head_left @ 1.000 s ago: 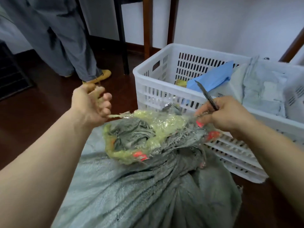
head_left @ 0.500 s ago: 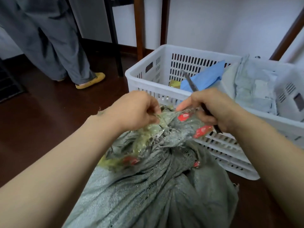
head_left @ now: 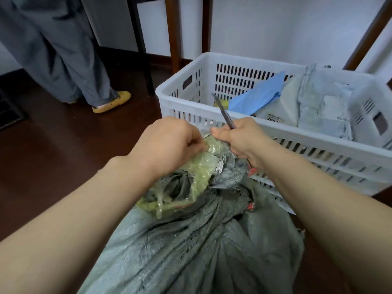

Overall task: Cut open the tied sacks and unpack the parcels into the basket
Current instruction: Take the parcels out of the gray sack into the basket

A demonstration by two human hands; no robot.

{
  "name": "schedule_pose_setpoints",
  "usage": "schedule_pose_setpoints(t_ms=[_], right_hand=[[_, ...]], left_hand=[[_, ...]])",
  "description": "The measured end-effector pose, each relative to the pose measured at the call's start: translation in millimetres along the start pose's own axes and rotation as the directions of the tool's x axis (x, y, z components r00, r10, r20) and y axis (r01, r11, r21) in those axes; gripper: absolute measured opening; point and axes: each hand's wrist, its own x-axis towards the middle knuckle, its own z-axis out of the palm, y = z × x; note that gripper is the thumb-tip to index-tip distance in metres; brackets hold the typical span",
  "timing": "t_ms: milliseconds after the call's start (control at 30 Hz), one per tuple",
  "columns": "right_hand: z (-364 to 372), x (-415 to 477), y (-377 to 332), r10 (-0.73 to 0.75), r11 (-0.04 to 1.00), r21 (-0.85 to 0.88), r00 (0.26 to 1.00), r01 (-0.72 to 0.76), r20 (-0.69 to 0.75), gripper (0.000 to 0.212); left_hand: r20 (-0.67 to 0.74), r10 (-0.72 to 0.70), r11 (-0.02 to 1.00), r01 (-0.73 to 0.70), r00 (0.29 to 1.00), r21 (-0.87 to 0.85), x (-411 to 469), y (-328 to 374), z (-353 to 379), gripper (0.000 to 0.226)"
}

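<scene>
A grey woven sack lies on the floor in front of me, its neck bound with crumpled yellow-green tape. My left hand grips the tape at the top of the neck. My right hand is closed around a thin dark cutter, whose end sticks up toward the basket, and it also pinches the sack's neck. The two hands almost touch. Behind them stands a white slatted basket holding a blue parcel and grey parcels.
A person in grey trousers and a yellow shoe stands at the back left on the dark wooden floor. Wooden and black furniture legs rise behind the basket. A white wall is at the back.
My left hand came in from the left, where it had pulled a tape strand, and now grips the tape at the neck. My right hand shifted left to meet it.
</scene>
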Motion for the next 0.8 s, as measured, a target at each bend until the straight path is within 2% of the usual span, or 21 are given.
schedule_pose_setpoints(t_ms=[67,167,233,300,367,433,500,600,633,700,733,800], right_hand=[[9.2,4.8,-0.9,-0.045,0.997,-0.067,0.999,0.043,-0.029,0.026],[19.5,7.3,0.4,-0.026,0.992,-0.119,1.0,0.027,0.002,0.027],[19.0,11.7,8.6,-0.024,0.965,-0.261,1.0,0.019,-0.016,0.029],[7.8,18.6,25.5,-0.036,0.877,-0.481,0.993,-0.022,-0.111,0.034],[-5.1,21.7,39.7,-0.026,0.823,-0.562,0.982,-0.085,-0.187,0.038],[-6.6,23.8,41.9,-0.046,0.819,-0.571,0.987,-0.052,-0.155,0.042],[-5.7,27.5,38.3,-0.108,0.829,-0.56,0.98,-0.003,-0.165,0.044],[3.6,22.8,39.3,-0.184,0.717,-0.696,0.973,0.037,-0.138,0.046],[7.3,19.8,43.8,-0.21,0.659,-0.75,0.971,0.055,-0.113,0.045],[13.7,16.3,50.3,-0.263,0.522,-0.849,0.963,0.086,-0.064,0.04],[14.8,16.9,51.9,-0.287,0.458,-0.885,0.956,0.086,-0.055,0.036],[8.9,20.5,54.0,-0.26,0.395,-0.919,0.959,-0.003,-0.115,0.024]], left_hand=[[-0.071,0.09,0.991,-0.082,0.993,0.103,-8.3,-0.5,6.9,0.031],[-0.108,0.169,0.98,-0.156,0.98,0.124,-21.9,-4.4,13.7,0.045],[-0.134,0.205,0.978,-0.198,0.969,0.07,-34.0,-2.7,11.3,0.044],[-0.185,0.284,0.955,-0.295,0.941,-0.034,-47.1,6.2,2.5,0.033],[-0.202,0.329,0.931,-0.352,0.923,-0.093,-56.8,8.2,0.1,0.027],[-0.173,0.146,0.953,-0.185,0.974,-0.241,-66.2,0.9,1.7,0.029],[-0.092,-0.044,0.94,0.01,0.995,-0.341,-67.3,-2.7,5.1,0.038],[0.03,-0.119,0.96,0.123,0.992,-0.252,-67.1,6.2,2.2,0.061],[0.056,-0.135,0.971,0.143,0.989,-0.189,-67.5,8.7,0.4,0.061],[0.03,-0.105,0.987,0.108,0.994,-0.123,-69.5,6.7,-0.7,0.044],[0.017,-0.061,0.989,0.063,0.998,-0.131,-72.6,1.9,0.1,0.037],[0.007,0.034,0.982,-0.032,0.999,-0.186,-82.5,-8.5,-2.9,0.028]])
